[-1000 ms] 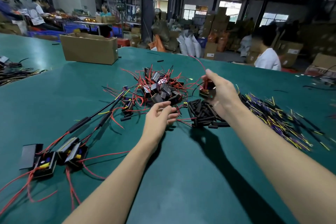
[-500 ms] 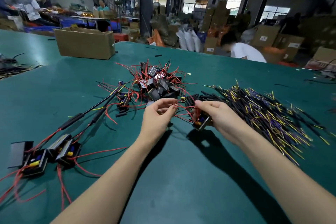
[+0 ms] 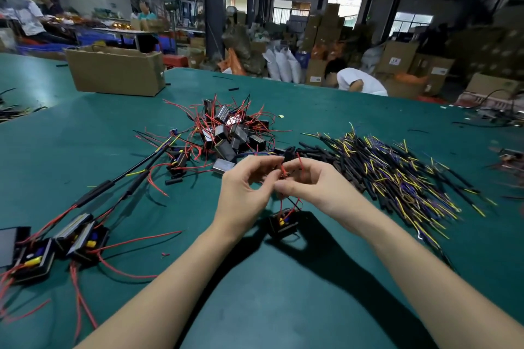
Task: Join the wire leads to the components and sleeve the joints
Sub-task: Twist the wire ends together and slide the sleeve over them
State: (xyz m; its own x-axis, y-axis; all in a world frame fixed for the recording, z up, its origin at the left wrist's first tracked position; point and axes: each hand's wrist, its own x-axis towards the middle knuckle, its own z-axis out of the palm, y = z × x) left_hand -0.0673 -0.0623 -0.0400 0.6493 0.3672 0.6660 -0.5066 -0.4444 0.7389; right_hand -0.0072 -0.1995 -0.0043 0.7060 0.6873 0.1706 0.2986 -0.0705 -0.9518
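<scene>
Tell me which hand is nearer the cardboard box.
Left. The left hand sits on the box's side of the table; the right hand is farther right, beside the sleeved wires.

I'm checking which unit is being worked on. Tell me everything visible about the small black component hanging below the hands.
The small black component is a boxy, open-topped block, seemingly plastic, with a yellow part and a bit of blue inside. It sits tilted just below both hands, at or just above the green table, casting a shadow there. Thin red wires and a black one rise from it into the fingers of the left hand and right hand, which pinch them.
</scene>
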